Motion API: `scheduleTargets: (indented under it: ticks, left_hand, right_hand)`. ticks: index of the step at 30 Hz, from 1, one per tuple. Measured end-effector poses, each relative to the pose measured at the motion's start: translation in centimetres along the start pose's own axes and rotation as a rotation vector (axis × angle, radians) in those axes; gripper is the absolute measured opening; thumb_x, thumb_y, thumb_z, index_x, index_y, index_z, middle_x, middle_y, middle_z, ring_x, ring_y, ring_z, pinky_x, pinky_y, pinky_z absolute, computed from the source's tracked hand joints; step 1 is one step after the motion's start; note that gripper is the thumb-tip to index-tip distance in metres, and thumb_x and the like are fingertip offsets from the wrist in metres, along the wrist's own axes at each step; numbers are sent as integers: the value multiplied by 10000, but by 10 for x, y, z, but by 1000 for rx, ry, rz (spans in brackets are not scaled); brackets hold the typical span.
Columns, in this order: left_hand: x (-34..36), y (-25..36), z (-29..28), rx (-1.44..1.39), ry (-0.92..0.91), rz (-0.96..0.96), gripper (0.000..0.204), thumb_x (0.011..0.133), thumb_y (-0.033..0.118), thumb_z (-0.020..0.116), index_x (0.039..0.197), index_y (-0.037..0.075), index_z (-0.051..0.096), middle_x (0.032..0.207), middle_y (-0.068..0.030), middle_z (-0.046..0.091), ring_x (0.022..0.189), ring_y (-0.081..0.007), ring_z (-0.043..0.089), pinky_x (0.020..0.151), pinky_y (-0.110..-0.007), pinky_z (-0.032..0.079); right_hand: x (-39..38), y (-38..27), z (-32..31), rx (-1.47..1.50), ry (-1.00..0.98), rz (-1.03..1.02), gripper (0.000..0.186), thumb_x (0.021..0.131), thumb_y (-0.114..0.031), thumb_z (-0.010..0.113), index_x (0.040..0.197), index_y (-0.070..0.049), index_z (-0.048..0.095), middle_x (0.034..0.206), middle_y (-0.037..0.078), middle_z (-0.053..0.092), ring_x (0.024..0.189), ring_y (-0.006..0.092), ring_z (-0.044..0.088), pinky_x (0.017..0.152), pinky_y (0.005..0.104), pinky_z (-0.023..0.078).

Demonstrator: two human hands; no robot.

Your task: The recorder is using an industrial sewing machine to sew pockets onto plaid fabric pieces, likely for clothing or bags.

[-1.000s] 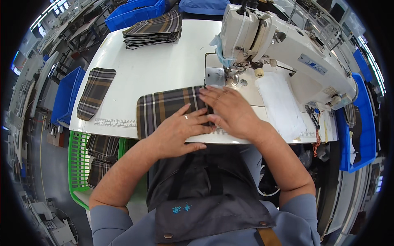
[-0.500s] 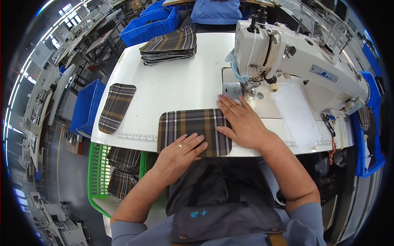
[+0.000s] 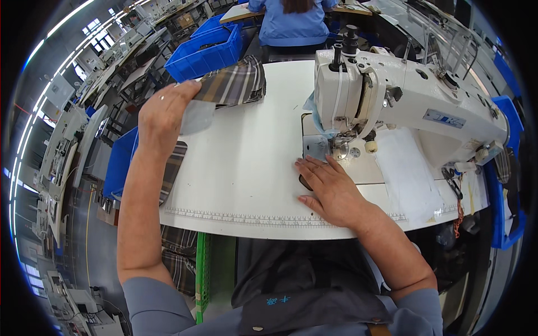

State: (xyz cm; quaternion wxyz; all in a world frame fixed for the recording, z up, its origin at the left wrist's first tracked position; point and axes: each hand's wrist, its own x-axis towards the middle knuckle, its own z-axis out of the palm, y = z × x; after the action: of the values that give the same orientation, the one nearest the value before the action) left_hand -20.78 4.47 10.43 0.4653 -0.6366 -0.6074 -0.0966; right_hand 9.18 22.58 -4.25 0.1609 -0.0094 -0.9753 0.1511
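Note:
My left hand [image 3: 167, 115] has reached to the far left, its fingers bent over the near left corner of a stack of plaid fabric panels [image 3: 238, 84]. A pale, greyish sheet-like patch [image 3: 197, 116] shows just below those fingers; it may be a panel's underside, but I cannot tell. My right hand [image 3: 330, 187] lies flat on the white table [image 3: 252, 168], fingers spread, just in front of the needle area of the sewing machine [image 3: 358, 95]. A small dark edge peeks out beside its fingers. Another plaid panel [image 3: 172, 171] lies at the left, partly behind my left forearm.
Blue bins [image 3: 207, 53] stand beyond the table, with a blue bin [image 3: 120, 162] at its left and another [image 3: 513, 213] at the right. A green basket [image 3: 203, 274] with plaid pieces sits below the front edge. Someone in blue [image 3: 294, 25] sits ahead.
My left hand has gone from the plaid panel at the front edge to the stack at the far left. That front panel is no longer in view there. My right hand stays near the machine.

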Motion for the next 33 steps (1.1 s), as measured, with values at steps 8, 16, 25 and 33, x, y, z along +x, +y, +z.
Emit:
scheduleTargets:
  ticks: [8,16,25,33]
  left_hand:
    - [-8,-42,105,2,-167,-95,321,913,28,563,1211,88,665,1210,-87,713,1127,-270,688,974,-391,554]
    - [-70,44,149,-107,-230,-446,608,1036,372,541,1562,115,379,1618,-106,370,1518,-304,300,1215,-549,237]
    - [-41,124,119,-416,-425,-399,709,1013,352,565,1606,80,287,1691,-162,215,1570,-358,172,1238,-585,111]
    - [-30,200,77,-545,-599,-342,584,1008,184,519,1544,0,375,1648,-211,298,1551,-366,236,1237,-566,155]
  right_hand:
    - [7,7,0,62,21,-21,525,992,-336,586,1403,-13,535,1458,153,549,1412,294,464,1213,514,291]
    - [6,9,3,61,41,-23,499,982,-323,602,1370,-12,562,1447,150,558,1410,282,466,1215,498,287]
    - [9,15,22,54,118,-41,492,963,-348,614,1320,-8,603,1414,143,583,1375,286,491,1199,496,290]
    - [1,17,23,-16,504,-143,136,827,-238,676,812,-103,687,849,16,653,927,220,619,858,386,456]
